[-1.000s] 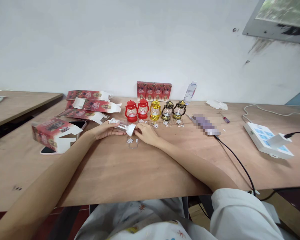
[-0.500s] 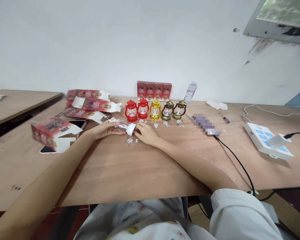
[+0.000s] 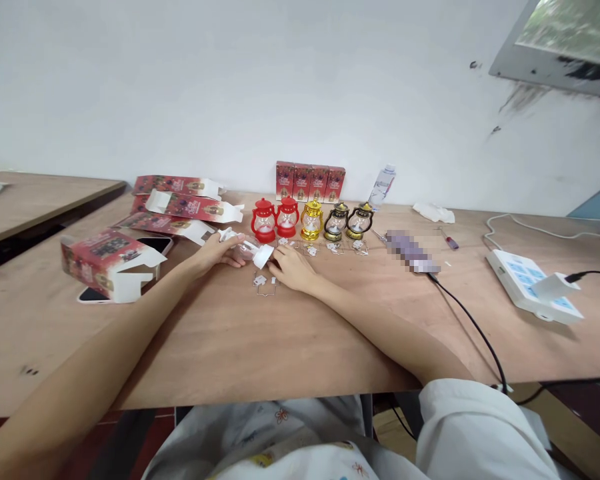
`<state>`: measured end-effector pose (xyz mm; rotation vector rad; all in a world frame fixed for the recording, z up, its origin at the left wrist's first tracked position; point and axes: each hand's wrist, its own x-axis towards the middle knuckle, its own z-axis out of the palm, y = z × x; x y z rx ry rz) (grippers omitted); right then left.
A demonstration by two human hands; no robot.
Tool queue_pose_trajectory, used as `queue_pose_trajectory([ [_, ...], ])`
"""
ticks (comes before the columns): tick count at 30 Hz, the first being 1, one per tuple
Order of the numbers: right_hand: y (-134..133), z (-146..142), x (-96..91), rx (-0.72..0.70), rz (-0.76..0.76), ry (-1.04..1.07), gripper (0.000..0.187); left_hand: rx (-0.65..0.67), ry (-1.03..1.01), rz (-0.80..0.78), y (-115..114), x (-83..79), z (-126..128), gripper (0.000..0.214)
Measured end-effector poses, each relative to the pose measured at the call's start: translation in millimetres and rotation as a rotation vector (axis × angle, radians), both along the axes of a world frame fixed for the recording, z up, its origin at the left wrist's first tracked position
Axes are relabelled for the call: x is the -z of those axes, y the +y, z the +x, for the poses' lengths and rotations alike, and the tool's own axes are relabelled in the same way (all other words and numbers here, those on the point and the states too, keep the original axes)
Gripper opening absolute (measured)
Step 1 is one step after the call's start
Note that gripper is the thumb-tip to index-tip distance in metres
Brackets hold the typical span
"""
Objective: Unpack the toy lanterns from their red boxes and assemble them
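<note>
My left hand (image 3: 215,252) rests on the wooden table (image 3: 290,333) with its fingers curled around a small white lantern (image 3: 253,251) lying on its side. My right hand (image 3: 291,267) touches the white base end of that lantern, fingers bent. Just in front of the hands lie small white parts and a thin wire handle (image 3: 265,283). Behind them stands a row of toy lanterns: two red (image 3: 263,221), one gold (image 3: 311,220) and two dark bronze (image 3: 347,221).
Several red boxes (image 3: 310,181) stand at the wall, opened red cartons (image 3: 180,207) and one carton on a phone (image 3: 107,261) lie left. A water bottle (image 3: 381,186), a screwdriver (image 3: 449,238), a black cable (image 3: 475,327) and a white power strip (image 3: 533,283) are right.
My left hand has lifted and curled slightly more around the white lantern; my right hand stays at its base. The view shifted a little.
</note>
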<state>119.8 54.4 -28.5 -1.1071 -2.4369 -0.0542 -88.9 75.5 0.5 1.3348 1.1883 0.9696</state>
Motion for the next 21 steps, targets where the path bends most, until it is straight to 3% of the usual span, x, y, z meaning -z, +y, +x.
queue_pose_trajectory([
  [10, 3.6, -0.3, 3.3, -0.028, -0.004, 0.008, 0.010, -0.108, 0.107, 0.173, -0.8, 3.7, 5.0, 0.035],
  [17, -2.1, 1.2, 0.9, -0.027, -0.052, 0.078, 0.012, -0.198, -0.132, 0.204, 0.5, 3.2, 5.4, 0.044],
  [21, -3.8, 3.4, 0.3, -0.046, -0.085, 0.119, 0.020, -0.228, -0.384, 0.106, 4.5, -0.4, 1.9, 0.051],
])
